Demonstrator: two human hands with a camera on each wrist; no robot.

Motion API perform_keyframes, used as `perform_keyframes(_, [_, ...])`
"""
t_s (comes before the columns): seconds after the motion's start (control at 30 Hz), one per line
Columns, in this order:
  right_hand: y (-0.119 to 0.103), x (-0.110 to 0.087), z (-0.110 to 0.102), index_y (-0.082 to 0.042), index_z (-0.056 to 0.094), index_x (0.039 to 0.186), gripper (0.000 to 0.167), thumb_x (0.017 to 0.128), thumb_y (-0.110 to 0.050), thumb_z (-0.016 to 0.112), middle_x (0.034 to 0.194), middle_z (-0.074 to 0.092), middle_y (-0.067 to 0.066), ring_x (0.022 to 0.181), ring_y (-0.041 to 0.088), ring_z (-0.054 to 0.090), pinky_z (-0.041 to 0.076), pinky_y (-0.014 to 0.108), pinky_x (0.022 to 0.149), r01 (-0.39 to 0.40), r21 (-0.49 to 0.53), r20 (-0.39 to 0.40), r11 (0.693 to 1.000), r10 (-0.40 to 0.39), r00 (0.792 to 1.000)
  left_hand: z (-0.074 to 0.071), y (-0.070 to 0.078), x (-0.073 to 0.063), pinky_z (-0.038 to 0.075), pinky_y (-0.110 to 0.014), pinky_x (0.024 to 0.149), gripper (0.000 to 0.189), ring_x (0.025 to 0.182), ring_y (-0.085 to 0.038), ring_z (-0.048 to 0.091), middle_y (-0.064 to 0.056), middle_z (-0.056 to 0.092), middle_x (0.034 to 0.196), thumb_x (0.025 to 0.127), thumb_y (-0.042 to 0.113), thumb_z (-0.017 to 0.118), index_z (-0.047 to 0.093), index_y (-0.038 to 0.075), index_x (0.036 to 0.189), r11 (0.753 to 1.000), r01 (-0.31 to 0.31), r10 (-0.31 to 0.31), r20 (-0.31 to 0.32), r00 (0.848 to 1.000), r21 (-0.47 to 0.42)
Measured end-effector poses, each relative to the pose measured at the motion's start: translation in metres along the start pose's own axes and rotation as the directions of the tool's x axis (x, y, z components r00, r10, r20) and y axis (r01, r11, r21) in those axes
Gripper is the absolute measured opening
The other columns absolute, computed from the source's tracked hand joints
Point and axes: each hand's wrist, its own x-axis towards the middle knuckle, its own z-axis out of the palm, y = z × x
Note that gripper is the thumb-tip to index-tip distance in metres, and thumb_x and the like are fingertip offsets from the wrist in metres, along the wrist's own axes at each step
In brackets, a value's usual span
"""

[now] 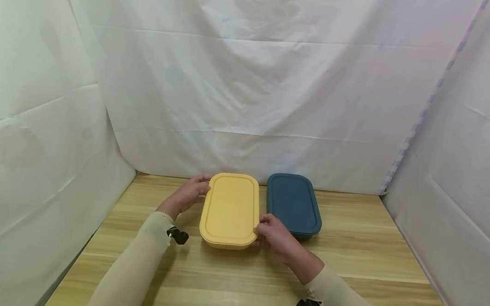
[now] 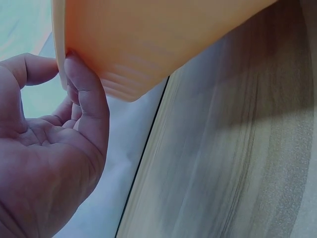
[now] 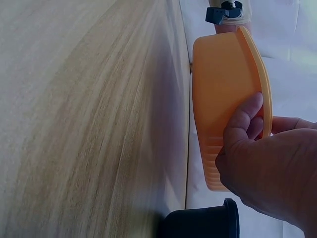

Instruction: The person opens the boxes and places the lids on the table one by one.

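The right hand (image 1: pixel 277 238) pinches the near right rim of a yellow lidded food container (image 1: pixel 230 208) raised above the bench (image 1: pixel 230 281); the left hand (image 1: pixel 186 195) pinches its far left rim, likely to keep it level. Just right stands a dark-blue lidded container (image 1: pixel 293 202).

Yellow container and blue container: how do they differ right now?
Colour: the yellow container is pale yellow; the blue container is dark blue.
Hold: the left hand and right hand grip the yellow container; neither grips the blue container.
Support: the yellow container is raised off the table; the blue container rests on it.
Both are lidded, with rounded corners.
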Motion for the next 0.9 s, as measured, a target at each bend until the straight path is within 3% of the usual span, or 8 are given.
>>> perform_keyframes(0.23, [0.002, -0.003, -0.001, 0.004, 0.042, 0.133, 0.039, 0.100, -0.004, 0.061, 0.116, 0.063, 0.017, 0.089, 0.021, 0.071, 0.063, 0.043, 0.088, -0.005, 0.000, 0.019, 1.000, 0.005, 1.000, 0.002, -0.001, -0.006, 0.055, -0.056, 0.108, 0.046, 0.115, -0.028, 0.067, -0.013, 0.065, 0.135, 0.107, 0.009, 0.061, 0.053, 0.001, 0.152, 1.000, 0.023, -0.023, -0.009, 1.000, 0.021])
perform_keyframes(0.63, [0.006, -0.010, -0.002, 0.005, 0.043, 0.134, 0.040, 0.101, -0.006, 0.062, 0.122, 0.060, 0.020, 0.094, 0.023, 0.072, 0.063, 0.042, 0.089, -0.016, -0.003, 0.026, 1.000, 0.016, 1.000, 0.002, -0.005, -0.010, 0.053, -0.059, 0.109, 0.051, 0.111, -0.028, 0.067, -0.015, 0.064, 0.135, 0.105, 0.007, 0.059, 0.051, 0.002, 0.155, 0.999, 0.043, -0.043, 0.025, 0.999, 0.022])
perform_keyframes(0.9, [0.006, -0.012, -0.003, 0.004, 0.043, 0.133, 0.037, 0.102, -0.007, 0.061, 0.123, 0.058, 0.019, 0.094, 0.022, 0.071, 0.062, 0.040, 0.087, -0.022, 0.006, 0.039, 1.000, 0.022, 0.999, 0.003, -0.006, -0.011, 0.059, -0.049, 0.100, 0.051, 0.107, -0.027, 0.069, -0.013, 0.067, 0.128, 0.105, 0.007, 0.060, 0.050, 0.003, 0.155, 0.998, 0.055, -0.056, 0.025, 0.998, 0.013])
